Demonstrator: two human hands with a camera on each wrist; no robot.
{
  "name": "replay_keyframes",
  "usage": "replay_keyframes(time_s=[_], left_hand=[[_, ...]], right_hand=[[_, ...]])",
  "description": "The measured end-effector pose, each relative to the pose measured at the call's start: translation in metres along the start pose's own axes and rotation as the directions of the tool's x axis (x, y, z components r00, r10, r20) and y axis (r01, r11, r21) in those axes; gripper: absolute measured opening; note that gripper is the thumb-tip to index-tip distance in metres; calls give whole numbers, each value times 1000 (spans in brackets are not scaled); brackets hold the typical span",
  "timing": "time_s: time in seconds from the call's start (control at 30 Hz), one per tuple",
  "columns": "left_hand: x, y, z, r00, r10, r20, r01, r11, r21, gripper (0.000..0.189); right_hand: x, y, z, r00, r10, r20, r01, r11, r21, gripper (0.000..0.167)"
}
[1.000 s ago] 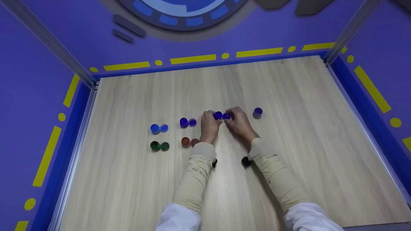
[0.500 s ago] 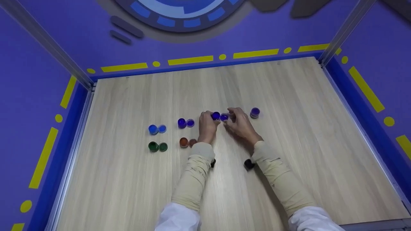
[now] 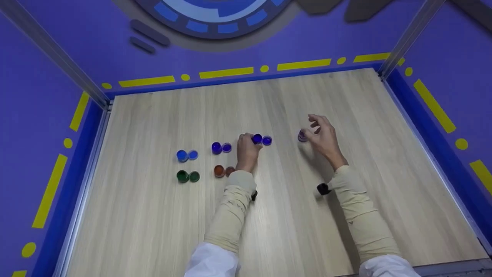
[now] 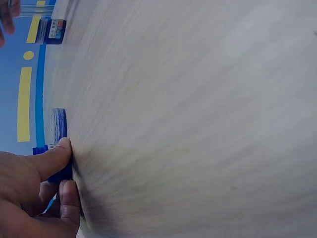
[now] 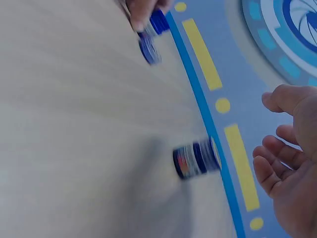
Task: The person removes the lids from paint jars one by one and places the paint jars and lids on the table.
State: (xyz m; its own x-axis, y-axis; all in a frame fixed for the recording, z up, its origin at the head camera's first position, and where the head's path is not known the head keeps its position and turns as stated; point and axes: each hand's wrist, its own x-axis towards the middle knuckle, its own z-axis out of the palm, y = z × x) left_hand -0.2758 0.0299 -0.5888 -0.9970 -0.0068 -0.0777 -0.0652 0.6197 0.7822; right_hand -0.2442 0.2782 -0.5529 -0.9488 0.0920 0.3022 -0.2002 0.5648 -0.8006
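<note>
My left hand [image 3: 247, 152] grips a small uncapped paint jar [image 3: 257, 138] of dark blue paint, thumb and fingers around its side. Its screw lid [image 3: 267, 141] lies inside up on the table, just right of the jar. In the left wrist view the thumb presses the jar's wall [image 4: 62, 173], and the ribbed lid [image 4: 59, 122] stands beyond. My right hand [image 3: 324, 140] hovers over a capped purple paint jar [image 3: 302, 136], fingers spread and holding nothing. The right wrist view shows this jar [image 5: 195, 159] upright, labelled, apart from the fingers.
To the left, several open jars stand beside their lids: light blue [image 3: 182, 156], violet-blue [image 3: 216, 148], green [image 3: 183, 176] and brown [image 3: 219, 171]. My left forearm lies close to the brown lid [image 3: 230, 171]. Blue panels [image 3: 230, 54] wall the wooden table [image 3: 153, 223].
My right hand has let go of the dark blue jar's lid, leaving it on the table, and moved right to the capped purple jar. The left hand keeps its grip on the open jar.
</note>
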Motion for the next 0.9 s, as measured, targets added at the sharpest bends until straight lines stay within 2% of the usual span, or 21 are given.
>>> replay_keyframes(time_s=[0.2, 0.4, 0.57, 0.9], left_hand=[[1, 1, 1, 1000, 2, 2, -2, 1000, -11, 28], [0, -2, -2, 1000, 11, -1, -11, 1000, 3, 29], [0, -3, -3, 1000, 20, -18, -20, 1000, -2, 27], [1, -2, 0, 999, 34, -14, -33, 999, 17, 27]], right_hand=[[-2, 30, -22, 990, 130, 55, -132, 991, 30, 57], [-4, 55, -20, 962, 214, 171, -222, 975, 31, 67], [-4, 58, -8, 947, 207, 245, -224, 974, 42, 72], [-4, 53, 9, 951, 179, 251, -179, 984, -22, 66]])
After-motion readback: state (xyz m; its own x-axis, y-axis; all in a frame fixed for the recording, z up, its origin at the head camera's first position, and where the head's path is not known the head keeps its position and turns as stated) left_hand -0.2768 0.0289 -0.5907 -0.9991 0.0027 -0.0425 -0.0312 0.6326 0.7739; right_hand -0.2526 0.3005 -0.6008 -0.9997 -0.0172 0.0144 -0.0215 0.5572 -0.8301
